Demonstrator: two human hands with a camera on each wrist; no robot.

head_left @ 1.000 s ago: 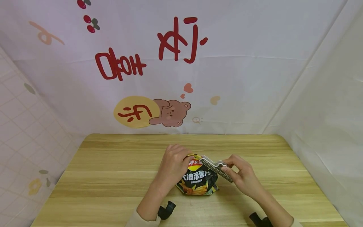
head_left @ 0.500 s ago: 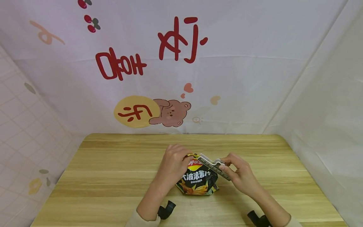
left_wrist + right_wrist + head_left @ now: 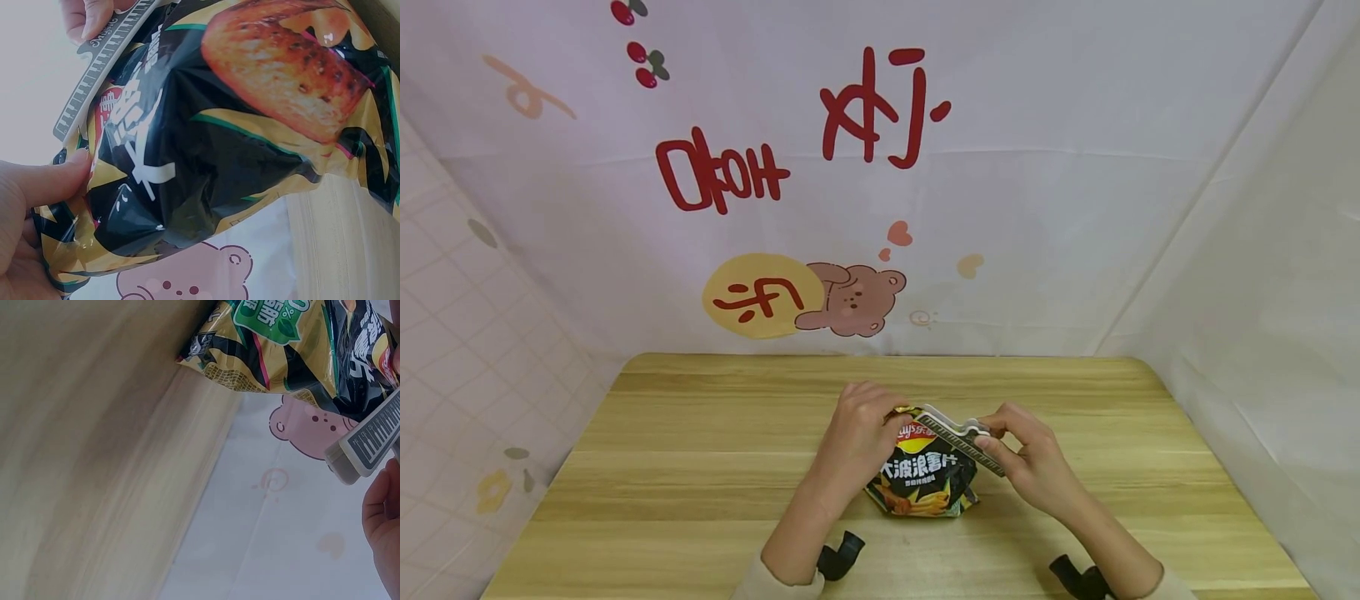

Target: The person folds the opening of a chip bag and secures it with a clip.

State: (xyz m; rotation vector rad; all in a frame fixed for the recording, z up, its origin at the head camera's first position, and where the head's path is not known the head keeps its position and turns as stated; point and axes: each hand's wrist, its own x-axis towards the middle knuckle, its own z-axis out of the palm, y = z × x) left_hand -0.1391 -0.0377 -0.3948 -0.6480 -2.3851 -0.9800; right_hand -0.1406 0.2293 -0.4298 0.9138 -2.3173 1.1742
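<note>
A black and gold bag of potato chips (image 3: 917, 479) stands on the wooden table. My left hand (image 3: 867, 417) grips its upper left corner; in the left wrist view the thumb (image 3: 59, 181) presses on the bag's front. My right hand (image 3: 1037, 458) pinches the raised handle of a long clip (image 3: 962, 446) printed with piano keys. Slanting down to the right, this clip lies across the bag's top right part, its upper end close to my left fingers. The right wrist view shows the clip's lower end (image 3: 356, 459) sticking out past the bag.
Two black curved pieces lie low in the head view, one (image 3: 841, 557) beside my left forearm and one (image 3: 1078, 577) beside the right. A white printed cloth (image 3: 1037, 208) rises behind the table (image 3: 700, 467) and along both sides.
My right hand has moved slightly left and up, sliding the clip farther over the bag's top toward my left hand. The left hand and bag have stayed in place.
</note>
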